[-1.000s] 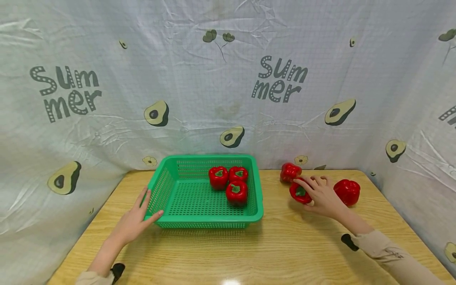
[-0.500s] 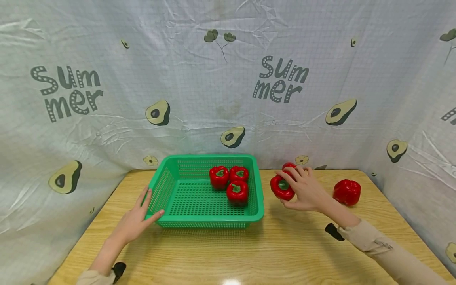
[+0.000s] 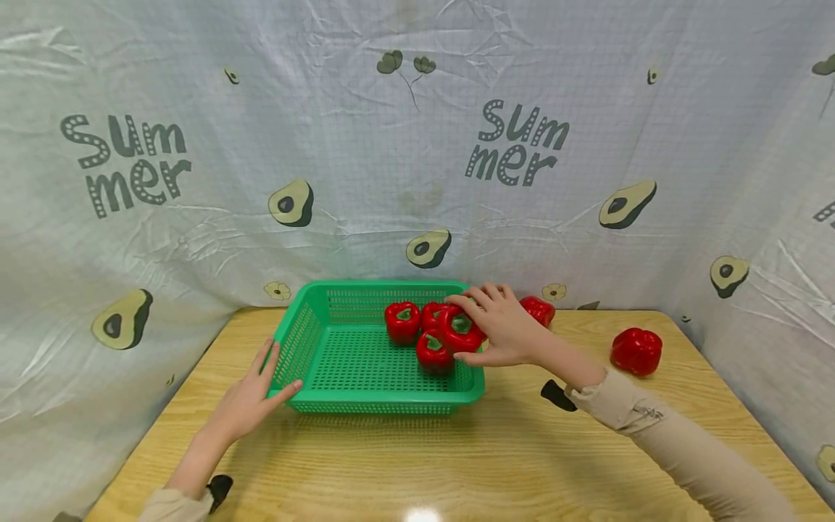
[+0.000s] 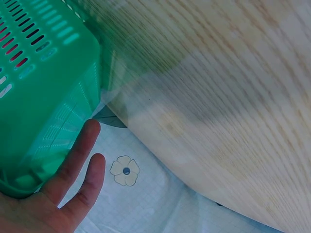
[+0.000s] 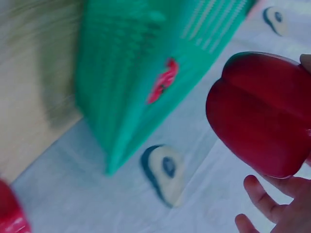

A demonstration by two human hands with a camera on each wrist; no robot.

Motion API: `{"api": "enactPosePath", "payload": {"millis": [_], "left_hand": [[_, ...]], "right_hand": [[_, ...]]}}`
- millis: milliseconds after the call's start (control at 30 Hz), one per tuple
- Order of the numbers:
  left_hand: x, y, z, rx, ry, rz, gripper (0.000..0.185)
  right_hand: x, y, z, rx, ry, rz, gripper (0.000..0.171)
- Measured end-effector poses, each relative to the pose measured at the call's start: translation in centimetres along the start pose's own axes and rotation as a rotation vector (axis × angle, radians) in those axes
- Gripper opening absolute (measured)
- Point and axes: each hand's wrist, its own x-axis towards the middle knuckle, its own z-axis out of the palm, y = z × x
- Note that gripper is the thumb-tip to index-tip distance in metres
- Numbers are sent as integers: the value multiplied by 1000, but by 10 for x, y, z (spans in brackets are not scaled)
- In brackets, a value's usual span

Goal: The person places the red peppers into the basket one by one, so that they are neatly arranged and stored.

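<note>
Glossy red pepper (image 3: 460, 328) gripped by right hand (image 3: 501, 332) over perforated green basket (image 3: 313, 348); left hand (image 3: 251, 402) flat vs. its corner.

The green basket (image 4: 43, 92) fills the upper left of the frame, its perforated wall turned to the camera. At the lower left, the left hand (image 4: 46, 204) lies against this wall with straight fingers (image 4: 80, 150). The wooden table (image 4: 218, 97) takes the right and upper part. Along the bottom there is a pale cloth (image 4: 160, 208) with a small printed flower (image 4: 125, 170)
</note>
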Motion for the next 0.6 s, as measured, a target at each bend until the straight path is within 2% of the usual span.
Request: {"api": "enactPosePath", "payload": {"millis": [133,367,500,600], "left_hand": [[-1,0,0,2,-5,2,86],[0,1,0,10,0,-3,86],[0,1,0,14,10,-1,86],[0,2,0,18,9,0,86]], "right_hand": [[20,-15,0,50,-12,50,74],[43,-51,10,86,-16,285,76],[50,-73,25,61,17,336,74],[53,-85,40,53,-2,349,72]]}}
